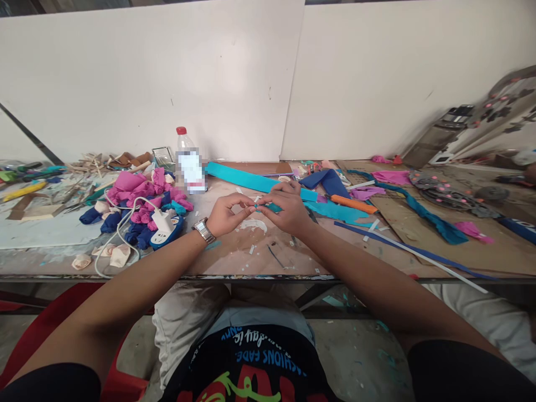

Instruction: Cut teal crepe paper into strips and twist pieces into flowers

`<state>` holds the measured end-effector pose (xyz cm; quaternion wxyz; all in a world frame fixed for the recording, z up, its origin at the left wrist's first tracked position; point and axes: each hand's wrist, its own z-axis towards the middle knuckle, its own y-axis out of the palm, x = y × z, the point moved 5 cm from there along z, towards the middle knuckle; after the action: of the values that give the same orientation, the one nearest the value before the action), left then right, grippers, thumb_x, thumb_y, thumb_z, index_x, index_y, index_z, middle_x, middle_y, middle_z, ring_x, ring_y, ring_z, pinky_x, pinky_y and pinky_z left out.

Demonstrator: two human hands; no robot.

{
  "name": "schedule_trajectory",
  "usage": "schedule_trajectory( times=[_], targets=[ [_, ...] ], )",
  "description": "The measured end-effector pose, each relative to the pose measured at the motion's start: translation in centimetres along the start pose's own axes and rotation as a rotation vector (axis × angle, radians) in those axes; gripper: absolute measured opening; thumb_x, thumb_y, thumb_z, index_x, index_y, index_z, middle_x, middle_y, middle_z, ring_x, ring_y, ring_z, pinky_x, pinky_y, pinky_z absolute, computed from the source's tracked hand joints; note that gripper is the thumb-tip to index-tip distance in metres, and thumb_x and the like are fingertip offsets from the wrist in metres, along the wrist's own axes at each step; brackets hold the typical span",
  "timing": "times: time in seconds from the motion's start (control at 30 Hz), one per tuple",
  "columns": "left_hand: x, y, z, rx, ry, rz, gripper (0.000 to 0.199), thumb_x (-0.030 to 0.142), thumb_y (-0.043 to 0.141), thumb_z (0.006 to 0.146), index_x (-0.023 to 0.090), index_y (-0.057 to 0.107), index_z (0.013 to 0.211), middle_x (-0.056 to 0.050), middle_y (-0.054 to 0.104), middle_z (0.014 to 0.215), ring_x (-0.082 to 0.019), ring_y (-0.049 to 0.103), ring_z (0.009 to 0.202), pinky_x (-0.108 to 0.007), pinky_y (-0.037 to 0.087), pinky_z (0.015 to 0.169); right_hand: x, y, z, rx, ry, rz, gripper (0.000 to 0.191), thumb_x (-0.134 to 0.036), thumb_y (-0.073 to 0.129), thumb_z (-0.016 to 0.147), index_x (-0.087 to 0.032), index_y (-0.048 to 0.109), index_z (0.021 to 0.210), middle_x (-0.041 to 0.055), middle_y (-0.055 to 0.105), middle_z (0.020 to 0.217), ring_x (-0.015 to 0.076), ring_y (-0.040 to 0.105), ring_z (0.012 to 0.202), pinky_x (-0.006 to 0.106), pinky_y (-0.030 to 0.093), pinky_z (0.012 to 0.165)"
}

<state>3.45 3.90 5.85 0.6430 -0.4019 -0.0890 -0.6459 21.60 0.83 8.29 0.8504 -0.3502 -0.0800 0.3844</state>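
Note:
Over the middle of the table, my left hand (228, 215) and my right hand (287, 207) meet fingertip to fingertip. Both pinch a small piece of teal crepe paper (271, 207), most of it hidden by the fingers. A metal watch (204, 230) is on my left wrist. Just behind my hands lies a long turquoise crepe paper strip (247, 175). Right of my right hand are a torn turquoise piece (341, 213) and an orange-handled tool (354, 204).
To the left sit pink and blue crepe paper bundles (134, 187), a power strip (165, 234) with a white cable, and a bottle (181, 142) behind a phone (191, 170). On the right lie cardboard (412, 223), a twisted teal strip (419, 209) and a long white stick (431, 261).

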Motion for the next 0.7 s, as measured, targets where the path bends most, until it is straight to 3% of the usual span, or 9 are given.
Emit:
schedule_trajectory(
  times=[0.33, 0.7],
  targets=[
    [0.0, 0.5, -0.1, -0.045, -0.002, 0.033, 0.031, 0.046, 0.059, 0.099, 0.017, 0.069, 0.103, -0.009, 0.073, 0.094, -0.019, 0.065, 0.086, -0.033, 0.052, 0.081, 0.1, 0.2, 0.0, -0.005, 0.013, -0.018, 0.028, -0.048, 0.062, 0.101, -0.026, 0.076, 0.091, 0.0016, 0.081, 0.088, 0.0243, 0.063, 0.098, 0.046, 0.027, 0.102],
    [-0.9, 0.6, -0.2, -0.022, -0.084, -0.088, 0.033, 0.05, 0.063, 0.098, 0.017, 0.07, 0.102, -0.006, 0.074, 0.094, -0.018, 0.066, 0.086, -0.032, 0.053, 0.08, 0.1, 0.1, 0.0, 0.011, 0.013, 0.026, 0.027, -0.049, 0.065, 0.1, -0.027, 0.077, 0.091, 0.0015, 0.081, 0.088, 0.0256, 0.064, 0.1, 0.049, 0.03, 0.103]
  ],
)
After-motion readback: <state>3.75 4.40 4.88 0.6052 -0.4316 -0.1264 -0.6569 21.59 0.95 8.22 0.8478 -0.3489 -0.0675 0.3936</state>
